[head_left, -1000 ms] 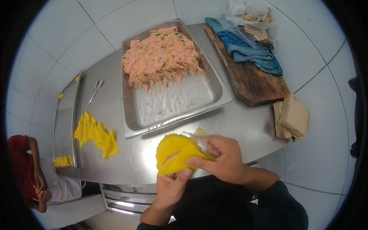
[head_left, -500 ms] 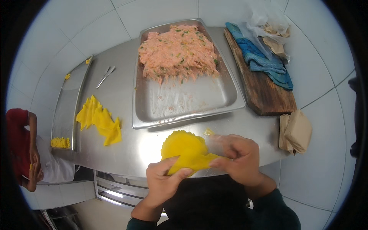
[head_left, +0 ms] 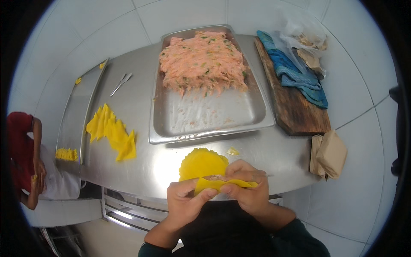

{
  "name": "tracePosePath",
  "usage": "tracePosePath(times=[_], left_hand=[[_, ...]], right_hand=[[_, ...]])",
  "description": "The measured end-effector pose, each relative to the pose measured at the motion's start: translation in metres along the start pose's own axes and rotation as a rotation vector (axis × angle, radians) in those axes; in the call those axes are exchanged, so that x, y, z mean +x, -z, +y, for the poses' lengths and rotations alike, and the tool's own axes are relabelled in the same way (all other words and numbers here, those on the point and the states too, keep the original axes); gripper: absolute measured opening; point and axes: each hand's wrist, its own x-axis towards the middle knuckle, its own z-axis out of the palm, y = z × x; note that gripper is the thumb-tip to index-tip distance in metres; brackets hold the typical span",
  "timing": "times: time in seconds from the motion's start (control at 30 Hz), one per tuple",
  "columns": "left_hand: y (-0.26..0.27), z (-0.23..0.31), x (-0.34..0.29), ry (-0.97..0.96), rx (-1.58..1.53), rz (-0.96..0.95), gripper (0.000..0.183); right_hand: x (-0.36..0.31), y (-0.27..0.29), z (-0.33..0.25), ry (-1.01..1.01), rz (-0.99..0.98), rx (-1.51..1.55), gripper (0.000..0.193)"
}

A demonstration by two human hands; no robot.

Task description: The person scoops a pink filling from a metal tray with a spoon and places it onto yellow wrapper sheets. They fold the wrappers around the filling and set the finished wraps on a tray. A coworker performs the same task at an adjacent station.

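Close to the table's near edge, my left hand and my right hand pinch opposite ends of a thin yellow dough wrapper. Thumbs press on its near side, with fingers curled behind. Something thin sticks out past my right fingers; I cannot make out what it is. Just beyond my left fingers lies a stack of yellow wrappers with a scalloped edge. A small yellow scrap rests near my right hand. Past the stack, a steel pan holds pink minced filling flecked with green.
Folded yellow dough pieces lie left, beside a long metal tray with small yellow pieces. Two metal utensils lie behind. At right are a wooden board, blue cloth, plastic bag and brown paper packet. A person is at far left.
My right hand has moved left, closer to my left hand. The wrapper, stretched sideways before, now has its edge folded up between both hands.
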Motion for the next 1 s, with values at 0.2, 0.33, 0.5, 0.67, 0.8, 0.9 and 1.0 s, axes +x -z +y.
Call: tracePosePath(times=[0.2, 0.33, 0.5, 0.67, 0.8, 0.9, 1.0], left_hand=[[0.012, 0.003, -0.003, -0.043, 0.191, -0.07, 0.017], [0.041, 0.016, -0.001, 0.055, 0.374, 0.054, 0.018], [0.107, 0.03, 0.029, -0.348, 0.746, 0.932, 0.038], [0.09, 0.028, 0.005, -0.114, 0.677, 0.322, 0.031], [0.044, 0.005, 0.006, -0.254, 0.784, -0.22, 0.037], [0.03, -0.002, 0.011, -0.296, 0.879, -0.315, 0.033], [0.027, -0.004, 0.016, -0.316, 0.928, -0.313, 0.026]], right_hand=[[-0.004, 0.002, 0.0, 0.078, 0.036, -0.117, 0.021], [0.0, 0.009, -0.003, -0.021, 0.067, -0.172, 0.033], [0.007, 0.022, -0.01, -0.117, 0.171, -0.154, 0.044], [0.006, 0.033, -0.013, -0.166, 0.241, -0.204, 0.035], [0.008, 0.044, -0.014, -0.129, 0.258, -0.19, 0.026], [0.005, 0.049, -0.018, -0.154, 0.294, -0.167, 0.024], [0.003, 0.051, -0.021, -0.147, 0.291, -0.131, 0.024]])
